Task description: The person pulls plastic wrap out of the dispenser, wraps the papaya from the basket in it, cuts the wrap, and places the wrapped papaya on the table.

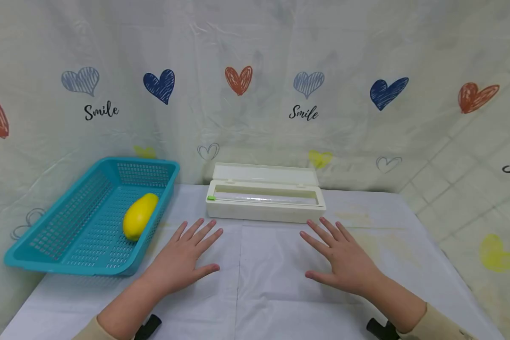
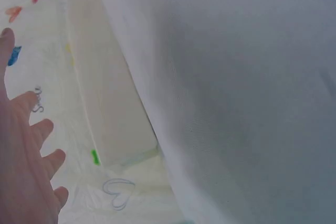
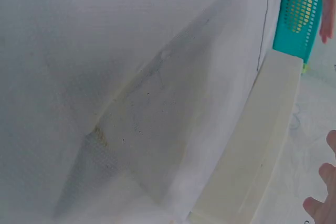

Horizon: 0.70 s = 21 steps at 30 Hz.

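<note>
Hanging behind everything is a pale sheet [image 1: 272, 38] printed with hearts; before it spreads the white-covered surface [image 1: 276, 264]. At the left a blue basket [image 1: 68, 270] slants from near left to far right. Far and central, the white box [image 1: 263, 212] lies with its long axis left to right, its lid [image 1: 263, 174] raised along the far side. Both the left hand [image 1: 182, 259] and right hand [image 1: 344, 260] are spread and hold nothing; the box lies just beyond their fingertips, one hand toward each end, neither clearly nearer. Whether anything touches it, I cannot tell. Inside, a shiny pale roll [image 1: 263, 199] follows its length. The yellow lemon [image 1: 140, 216] rests against the basket's right side, nearer the left hand. Smallest, a green tab [image 1: 211, 198] marks the box's left end
</note>
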Each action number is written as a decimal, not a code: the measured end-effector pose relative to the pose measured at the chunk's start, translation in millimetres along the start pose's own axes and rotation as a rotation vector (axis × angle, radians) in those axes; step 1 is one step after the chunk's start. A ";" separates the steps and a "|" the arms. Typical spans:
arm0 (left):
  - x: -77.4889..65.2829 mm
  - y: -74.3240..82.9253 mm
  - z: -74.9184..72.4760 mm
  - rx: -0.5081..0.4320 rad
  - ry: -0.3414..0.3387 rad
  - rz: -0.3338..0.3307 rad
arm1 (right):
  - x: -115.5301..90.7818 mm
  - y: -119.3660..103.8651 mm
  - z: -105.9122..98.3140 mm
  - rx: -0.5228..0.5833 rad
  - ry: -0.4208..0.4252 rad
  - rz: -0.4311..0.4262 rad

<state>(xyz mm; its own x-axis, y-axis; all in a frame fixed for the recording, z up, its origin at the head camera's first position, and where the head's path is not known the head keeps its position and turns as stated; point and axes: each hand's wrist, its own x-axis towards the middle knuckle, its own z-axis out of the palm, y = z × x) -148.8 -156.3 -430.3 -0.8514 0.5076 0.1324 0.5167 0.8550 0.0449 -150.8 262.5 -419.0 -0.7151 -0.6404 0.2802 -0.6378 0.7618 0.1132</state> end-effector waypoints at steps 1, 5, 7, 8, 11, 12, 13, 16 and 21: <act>0.0 -0.4 0.5 0.003 0.003 -0.002 | 0.3 0.1 -0.2 -0.002 0.005 -0.004; 1.0 -2.1 1.3 0.002 0.025 -0.009 | 1.8 0.4 -0.2 0.003 0.031 -0.026; 1.5 -3.3 1.0 -0.009 0.032 -0.012 | 3.2 0.9 0.0 0.020 0.056 -0.043; 2.0 -4.1 0.5 -0.020 0.039 -0.013 | 4.2 1.2 0.2 0.036 0.068 -0.051; 3.7 -7.1 -1.3 -0.048 0.060 -0.018 | 7.8 3.0 0.8 0.094 0.098 -0.064; 4.6 -7.9 -2.3 -0.060 0.067 -0.021 | 9.0 3.8 1.0 0.116 0.104 -0.062; 5.7 -9.0 -3.1 -0.071 0.076 -0.022 | 10.1 4.7 1.0 0.138 0.109 -0.056; 9.8 -10.9 -5.4 -0.101 0.098 -0.027 | 13.9 8.1 0.8 0.189 0.119 -0.033; 18.8 -12.4 -6.3 -0.125 0.116 -0.036 | 20.9 15.0 0.3 0.253 0.141 -0.006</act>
<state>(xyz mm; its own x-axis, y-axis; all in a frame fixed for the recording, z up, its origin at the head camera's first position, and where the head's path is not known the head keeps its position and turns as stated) -170.7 -157.9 -422.1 -0.8570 0.4549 0.2420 0.4995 0.8487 0.1737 -175.5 260.5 -411.7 -0.6755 -0.6118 0.4117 -0.7060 0.6978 -0.1213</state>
